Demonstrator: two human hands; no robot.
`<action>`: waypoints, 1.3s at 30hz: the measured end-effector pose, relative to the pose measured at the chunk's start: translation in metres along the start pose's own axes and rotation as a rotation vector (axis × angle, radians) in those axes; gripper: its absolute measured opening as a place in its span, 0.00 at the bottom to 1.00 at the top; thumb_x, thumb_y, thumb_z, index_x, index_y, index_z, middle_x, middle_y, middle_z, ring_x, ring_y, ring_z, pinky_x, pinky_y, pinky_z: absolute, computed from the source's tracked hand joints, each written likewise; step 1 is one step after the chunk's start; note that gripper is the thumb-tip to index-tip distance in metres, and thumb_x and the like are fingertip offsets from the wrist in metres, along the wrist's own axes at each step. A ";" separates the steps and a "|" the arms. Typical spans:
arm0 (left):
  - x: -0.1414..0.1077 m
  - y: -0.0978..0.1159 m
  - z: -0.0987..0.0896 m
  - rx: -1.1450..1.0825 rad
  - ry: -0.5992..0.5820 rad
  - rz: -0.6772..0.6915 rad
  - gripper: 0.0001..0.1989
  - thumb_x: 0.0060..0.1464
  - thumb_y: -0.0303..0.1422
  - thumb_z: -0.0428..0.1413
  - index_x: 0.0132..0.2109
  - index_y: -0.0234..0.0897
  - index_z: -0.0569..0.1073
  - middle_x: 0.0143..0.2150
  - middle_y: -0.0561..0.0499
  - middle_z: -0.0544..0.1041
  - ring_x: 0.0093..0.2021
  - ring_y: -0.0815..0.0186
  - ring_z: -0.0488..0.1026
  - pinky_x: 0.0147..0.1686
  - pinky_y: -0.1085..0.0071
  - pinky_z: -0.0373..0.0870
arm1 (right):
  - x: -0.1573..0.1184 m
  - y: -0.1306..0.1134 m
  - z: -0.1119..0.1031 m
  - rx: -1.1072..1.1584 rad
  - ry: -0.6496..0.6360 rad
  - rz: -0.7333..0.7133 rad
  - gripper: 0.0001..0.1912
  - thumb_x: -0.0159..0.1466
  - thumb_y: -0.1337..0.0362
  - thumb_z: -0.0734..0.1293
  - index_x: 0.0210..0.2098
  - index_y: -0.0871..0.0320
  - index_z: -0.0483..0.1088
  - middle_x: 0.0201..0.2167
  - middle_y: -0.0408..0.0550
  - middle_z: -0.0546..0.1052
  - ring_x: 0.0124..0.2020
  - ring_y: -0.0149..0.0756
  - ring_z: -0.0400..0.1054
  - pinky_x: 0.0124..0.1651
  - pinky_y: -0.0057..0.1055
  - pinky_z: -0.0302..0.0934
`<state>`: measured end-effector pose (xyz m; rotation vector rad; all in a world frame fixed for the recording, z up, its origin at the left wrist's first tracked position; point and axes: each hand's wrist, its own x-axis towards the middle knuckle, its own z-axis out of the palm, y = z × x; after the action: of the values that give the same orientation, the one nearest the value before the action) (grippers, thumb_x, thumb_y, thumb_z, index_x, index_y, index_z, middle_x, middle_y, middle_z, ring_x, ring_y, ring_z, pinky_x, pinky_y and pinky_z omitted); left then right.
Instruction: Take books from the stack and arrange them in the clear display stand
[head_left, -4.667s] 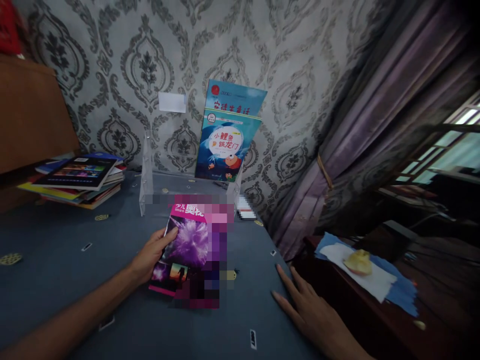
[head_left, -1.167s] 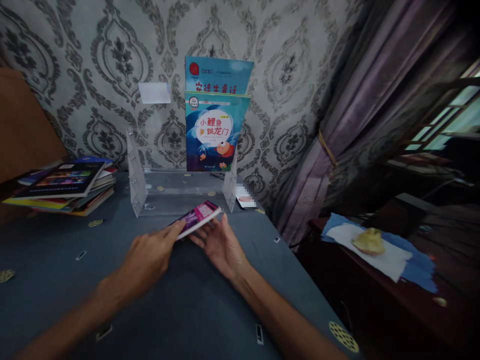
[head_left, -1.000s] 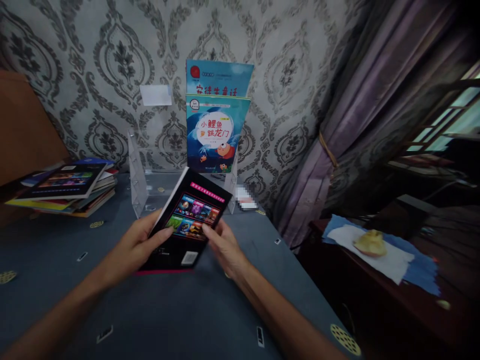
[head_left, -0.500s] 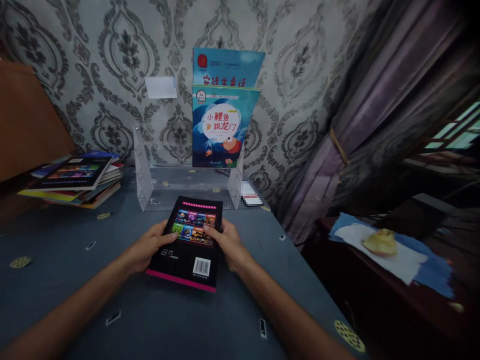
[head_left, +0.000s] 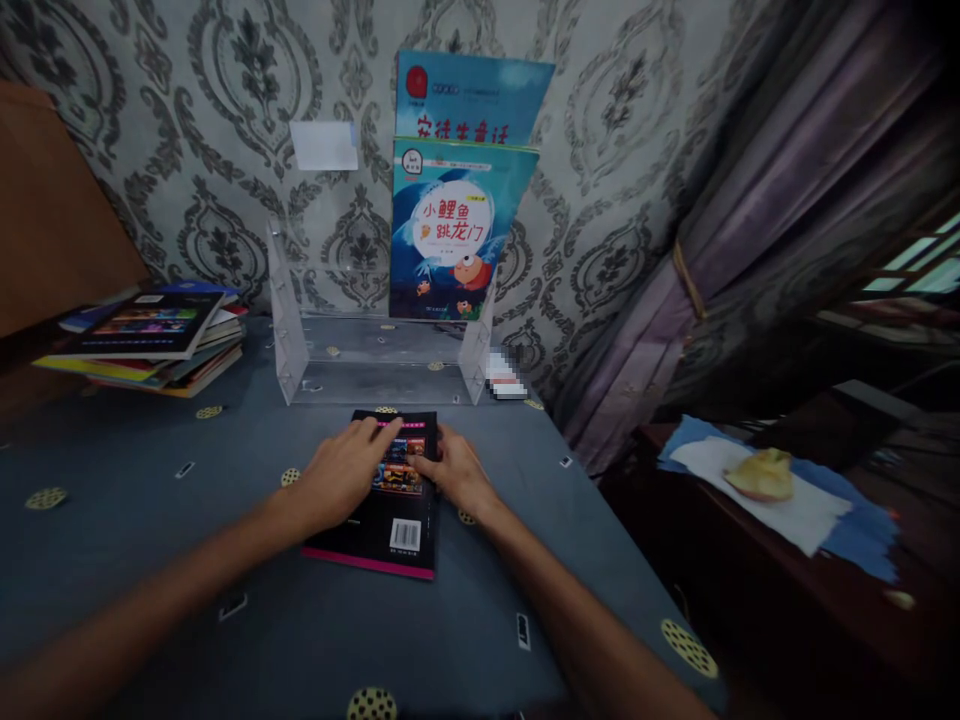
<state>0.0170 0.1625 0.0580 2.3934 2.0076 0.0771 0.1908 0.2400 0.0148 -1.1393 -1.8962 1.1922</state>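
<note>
A black book (head_left: 367,530) with a pink bottom band, small colour pictures and a barcode is in front of me, close to the table. Across its upper left part lies my left hand (head_left: 337,475), fingers stretched out over the cover and hiding some of the pictures. My right hand (head_left: 454,468) grips the book's right edge, thumb on top and fingers beyond the edge. Just past the book stands a clear acrylic rack (head_left: 289,330). Two blue children's books stand in it, the front one (head_left: 450,230) overlapping the taller rear one (head_left: 472,95).
A pile of books (head_left: 150,330) sits at the left on the blue patterned tablecloth (head_left: 285,640), near an orange-brown panel (head_left: 60,210). To the right, a half-eaten fruit (head_left: 761,475) rests on paper on a dark red surface. A curtain (head_left: 645,330) hangs at the table's right edge.
My left hand has left the book's left edge and now lies on top of the cover. The book looks lower and flatter. The view has tilted slightly down.
</note>
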 end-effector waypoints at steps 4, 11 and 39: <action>0.026 0.017 0.011 -0.011 -0.037 0.128 0.36 0.58 0.19 0.45 0.72 0.36 0.50 0.58 0.36 0.69 0.58 0.50 0.68 0.52 0.56 0.70 | -0.001 -0.003 0.001 -0.001 0.026 -0.025 0.17 0.55 0.67 0.71 0.45 0.58 0.72 0.31 0.44 0.80 0.35 0.41 0.74 0.38 0.33 0.65; 0.039 0.022 0.013 0.063 -0.089 0.085 0.38 0.58 0.21 0.50 0.73 0.36 0.48 0.59 0.34 0.68 0.58 0.48 0.70 0.49 0.56 0.72 | 0.001 0.001 0.002 -0.061 0.060 -0.004 0.26 0.51 0.68 0.72 0.51 0.60 0.70 0.26 0.40 0.75 0.31 0.38 0.70 0.35 0.31 0.61; 0.006 -0.088 0.024 -0.076 0.045 -0.121 0.29 0.63 0.24 0.41 0.69 0.44 0.62 0.46 0.44 0.72 0.44 0.59 0.72 0.43 0.65 0.68 | 0.005 0.014 0.000 0.011 0.008 0.044 0.38 0.53 0.59 0.75 0.62 0.59 0.66 0.17 0.32 0.67 0.18 0.30 0.60 0.22 0.27 0.53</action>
<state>-0.0673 0.1839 0.0308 2.2397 2.1230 0.2025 0.1931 0.2475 0.0025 -1.1836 -1.8656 1.2187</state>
